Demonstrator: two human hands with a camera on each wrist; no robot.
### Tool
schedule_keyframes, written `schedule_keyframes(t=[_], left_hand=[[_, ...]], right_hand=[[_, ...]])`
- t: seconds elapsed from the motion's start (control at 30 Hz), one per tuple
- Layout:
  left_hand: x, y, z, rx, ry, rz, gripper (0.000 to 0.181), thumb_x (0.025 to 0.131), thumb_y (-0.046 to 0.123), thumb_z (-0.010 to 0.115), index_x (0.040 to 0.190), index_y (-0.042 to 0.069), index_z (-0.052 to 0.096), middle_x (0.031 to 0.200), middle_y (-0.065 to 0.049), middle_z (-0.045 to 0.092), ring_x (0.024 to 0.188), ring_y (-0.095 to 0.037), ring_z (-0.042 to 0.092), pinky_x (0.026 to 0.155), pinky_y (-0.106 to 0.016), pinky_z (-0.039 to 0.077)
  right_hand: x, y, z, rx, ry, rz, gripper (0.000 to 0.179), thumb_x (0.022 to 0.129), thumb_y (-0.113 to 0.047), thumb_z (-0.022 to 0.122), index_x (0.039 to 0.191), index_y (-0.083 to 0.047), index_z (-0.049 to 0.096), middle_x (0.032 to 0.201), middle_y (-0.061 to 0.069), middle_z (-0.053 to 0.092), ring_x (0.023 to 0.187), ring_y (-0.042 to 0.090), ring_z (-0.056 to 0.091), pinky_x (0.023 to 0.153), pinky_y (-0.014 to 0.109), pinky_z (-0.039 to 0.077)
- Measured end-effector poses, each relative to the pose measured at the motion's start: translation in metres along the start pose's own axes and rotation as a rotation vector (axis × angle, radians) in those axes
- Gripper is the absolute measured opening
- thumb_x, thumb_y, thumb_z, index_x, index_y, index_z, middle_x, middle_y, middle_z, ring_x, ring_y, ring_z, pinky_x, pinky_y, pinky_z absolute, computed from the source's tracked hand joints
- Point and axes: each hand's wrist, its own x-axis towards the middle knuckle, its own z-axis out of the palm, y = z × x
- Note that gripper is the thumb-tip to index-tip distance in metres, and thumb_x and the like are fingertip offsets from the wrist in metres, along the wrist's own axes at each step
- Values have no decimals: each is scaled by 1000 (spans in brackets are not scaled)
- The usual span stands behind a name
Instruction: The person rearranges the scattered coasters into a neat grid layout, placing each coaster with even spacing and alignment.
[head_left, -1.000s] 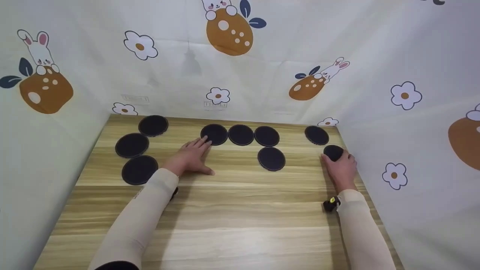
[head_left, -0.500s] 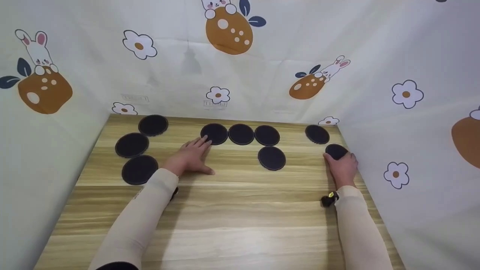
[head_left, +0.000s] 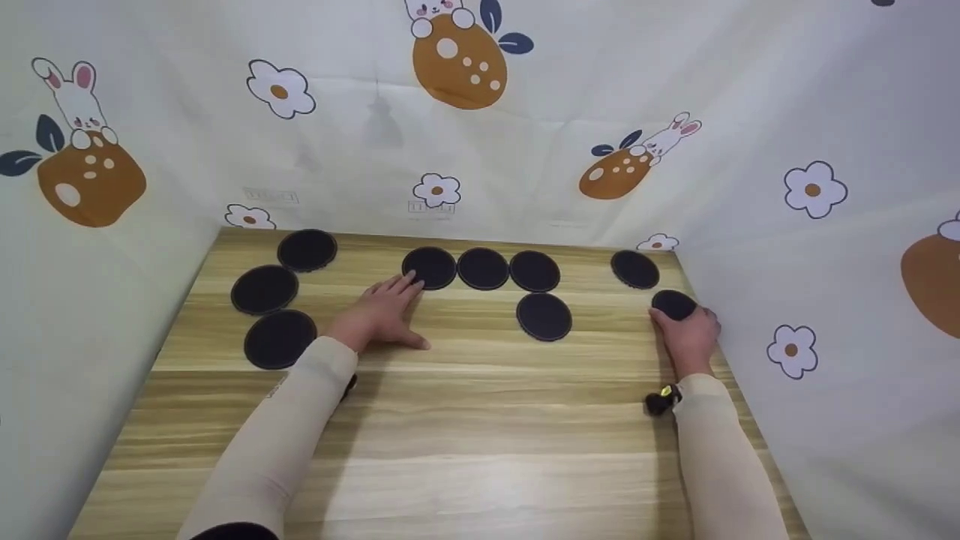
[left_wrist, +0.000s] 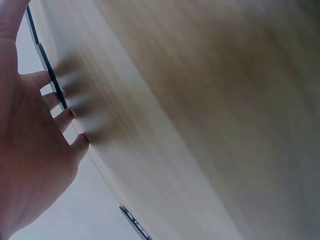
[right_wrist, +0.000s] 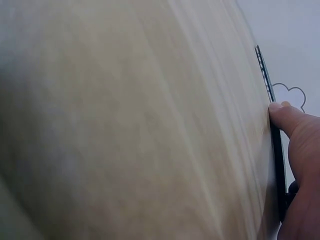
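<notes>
Black round coasters with stitched rims lie on the wooden table. My left hand [head_left: 379,315] rests spread out, fingertips touching the near edge of one coaster [head_left: 433,264], the leftmost in a row of three. At the table's right side, my right hand [head_left: 690,337] grips another coaster [head_left: 673,304] by its edges, thumb on the left and fingers on the right. The thumb [right_wrist: 282,115] shows against that coaster's rim in the right wrist view, where the fingers are mostly hidden. Just beyond it lies a separate coaster [head_left: 635,269].
Three coasters stand in a bent column at left, the middle one [head_left: 264,289] farthest out. Another coaster [head_left: 544,316] sits below the row's right end. Printed cloth walls [head_left: 510,172] border the table [head_left: 480,420] at the back and both sides.
The coaster in my right hand has gone from tilted to nearly flat on the table, shifting slightly right. My left hand has stayed in place.
</notes>
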Motion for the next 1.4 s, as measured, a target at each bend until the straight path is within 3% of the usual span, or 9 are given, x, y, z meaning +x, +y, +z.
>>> schedule_keyframes(t=[0.33,0.53,0.97,1.4], left_hand=[[-2,5,-2,12,-8,-13,128,85,68,87,177,7,22,184,-19,11,169,-44,11,133,-66,13],[-5,8,-3,8,-7,-10,127,85,68,87,176,6,23,184,-20,11,169,-44,11,133,-67,14],[-3,7,-4,18,6,-7,127,85,68,87,176,6,24,184,-20,12,168,-45,13,132,-67,16],[-1,2,-2,-9,-6,-6,129,84,72,86,176,6,23,184,-20,11,168,-46,11,132,-68,13]], right_hand=[[0,7,4,-28,-40,0,102,90,-52,88,150,22,49,149,42,49,143,58,41,122,61,35],[-4,6,5,32,-47,-26,106,88,-52,92,152,20,48,151,40,47,145,57,39,122,63,34],[-13,-13,12,130,-44,-183,97,89,-41,94,153,17,51,154,37,44,149,52,34,126,59,28],[-18,-33,12,150,-133,-212,105,91,-46,92,161,14,43,163,33,40,153,49,35,128,60,30]])
